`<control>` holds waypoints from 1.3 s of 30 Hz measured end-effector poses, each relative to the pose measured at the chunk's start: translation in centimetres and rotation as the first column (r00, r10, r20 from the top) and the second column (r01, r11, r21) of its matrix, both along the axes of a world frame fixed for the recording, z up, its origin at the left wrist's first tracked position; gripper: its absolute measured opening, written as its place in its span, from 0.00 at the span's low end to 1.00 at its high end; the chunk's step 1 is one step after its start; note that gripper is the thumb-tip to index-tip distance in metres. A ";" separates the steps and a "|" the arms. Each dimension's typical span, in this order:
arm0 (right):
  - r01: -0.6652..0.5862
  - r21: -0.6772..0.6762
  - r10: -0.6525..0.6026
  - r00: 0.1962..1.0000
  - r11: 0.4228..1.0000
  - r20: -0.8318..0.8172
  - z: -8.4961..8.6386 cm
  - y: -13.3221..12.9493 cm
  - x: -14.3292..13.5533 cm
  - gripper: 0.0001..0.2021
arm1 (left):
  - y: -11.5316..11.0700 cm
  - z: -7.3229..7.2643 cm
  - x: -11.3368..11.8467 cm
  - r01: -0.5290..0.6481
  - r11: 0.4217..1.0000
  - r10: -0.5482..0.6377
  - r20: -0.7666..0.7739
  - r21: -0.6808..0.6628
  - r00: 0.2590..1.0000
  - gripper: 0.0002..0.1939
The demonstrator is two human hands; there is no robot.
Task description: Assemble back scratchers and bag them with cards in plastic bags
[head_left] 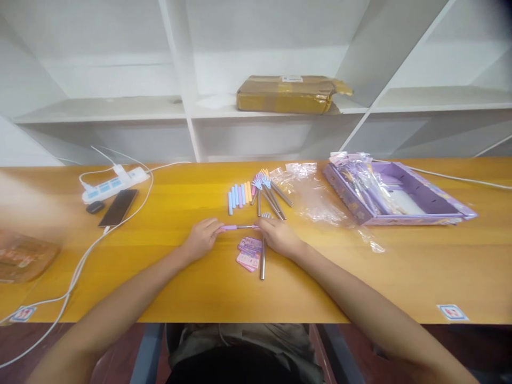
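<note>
My left hand (203, 238) pinches one end of a thin back scratcher with a purple handle (230, 228). Its other end is between the closed fingers of my right hand (279, 236), and a slim metal rod shows between. Partly under my right hand lies a second metal back scratcher (263, 261), its claw head pointing away from me. Pink and purple printed cards (248, 255) lie beside it. Farther back, several pastel tubes (240, 196) are lined up to the left of a fanned pile of metal back scratchers with coloured hand-shaped heads (272, 196).
Clear plastic sleeves (320, 200) lie right of the pile. A purple tray box (424, 217) holds wrapped back scratchers (370, 186). On the left are a phone (119, 208), a power strip (114, 185) and white cables. A taped carton (286, 96) sits on the shelf.
</note>
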State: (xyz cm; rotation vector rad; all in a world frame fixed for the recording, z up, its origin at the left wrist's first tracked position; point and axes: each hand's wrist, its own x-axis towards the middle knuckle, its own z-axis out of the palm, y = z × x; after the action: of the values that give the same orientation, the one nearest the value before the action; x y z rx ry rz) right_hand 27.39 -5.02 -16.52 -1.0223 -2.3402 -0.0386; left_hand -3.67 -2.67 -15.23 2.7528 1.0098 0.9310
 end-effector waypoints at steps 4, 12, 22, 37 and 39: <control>0.013 0.019 -0.014 0.998 1.000 0.067 1.8 0.2 0.5 0.11 | 0.4 0.8 -0.4 0.001 1.000 -0.002 0.017 0.017 1.000 0.21; 0.007 0.014 -0.009 0.991 1.000 0.136 2.7 1.2 2.2 0.09 | 0.1 0.6 0.6 0.008 1.000 -0.008 -0.029 -0.007 1.000 0.15; -0.004 0.049 -0.004 0.988 0.999 0.157 2.4 1.0 0.9 0.11 | 0.6 0.3 -0.7 0.004 1.000 -0.004 -0.036 -0.009 0.999 0.10; -0.008 0.039 0.003 0.992 0.999 0.128 2.1 0.4 0.3 0.15 | -0.2 2.9 -0.6 -0.148 0.961 0.225 -0.343 0.235 0.912 0.06; 0.002 0.045 -0.008 0.992 0.999 0.124 1.9 0.2 0.0 0.15 | -0.6 3.5 -0.5 -0.121 0.952 0.224 -0.374 0.280 0.900 0.07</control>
State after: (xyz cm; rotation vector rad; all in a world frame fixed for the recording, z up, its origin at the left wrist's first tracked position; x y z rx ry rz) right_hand 27.39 -4.80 -14.58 -1.0301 -2.4370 -0.1607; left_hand -4.12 -3.28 -11.74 3.1988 1.2972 0.5442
